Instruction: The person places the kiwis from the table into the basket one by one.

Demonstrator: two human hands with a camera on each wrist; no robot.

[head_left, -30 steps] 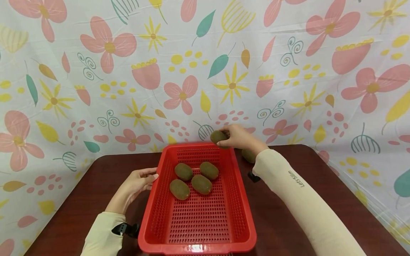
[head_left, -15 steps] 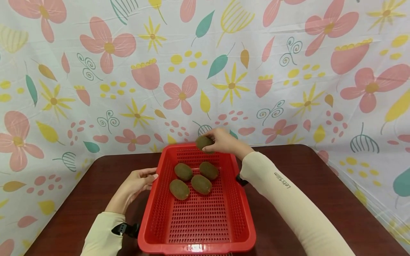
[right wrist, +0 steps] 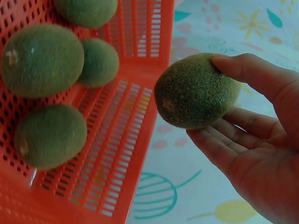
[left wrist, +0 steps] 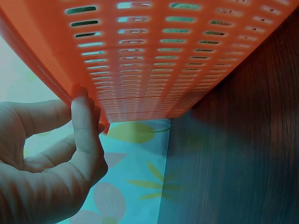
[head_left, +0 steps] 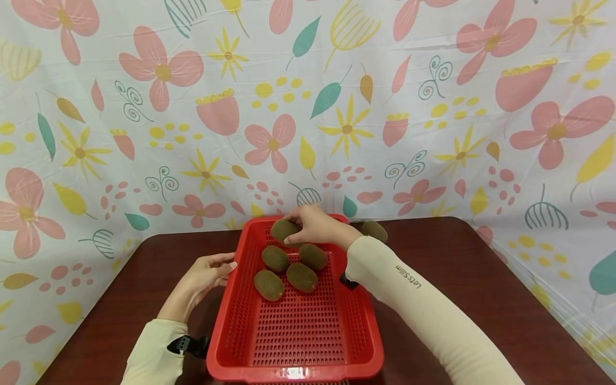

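A red perforated plastic basket (head_left: 337,371) stands in the middle of the head view. My left hand (head_left: 204,277) holds its left rim, thumb on one side and fingers on the other, as the left wrist view shows at the rim (left wrist: 51,79). Over the basket's far end, my right hand (head_left: 317,227) grips a brown fuzzy kiwi (head_left: 284,231) between thumb and fingers. The right wrist view has this kiwi (right wrist: 194,91) close up, overlapping the basket's edge. Several other kiwis (head_left: 269,285) lie together on the basket floor, towards its far half.
Another kiwi (head_left: 375,231) lies on the dark wooden table (head_left: 159,278), beyond the basket's right side and partly behind my right sleeve (head_left: 409,283). A flower-patterned cloth (head_left: 289,107) hangs just behind the table's far edge.
My right hand has carried the kiwi left and down, from the far right corner to over the far left part. The kiwi on the table shows again. My left hand stays put.
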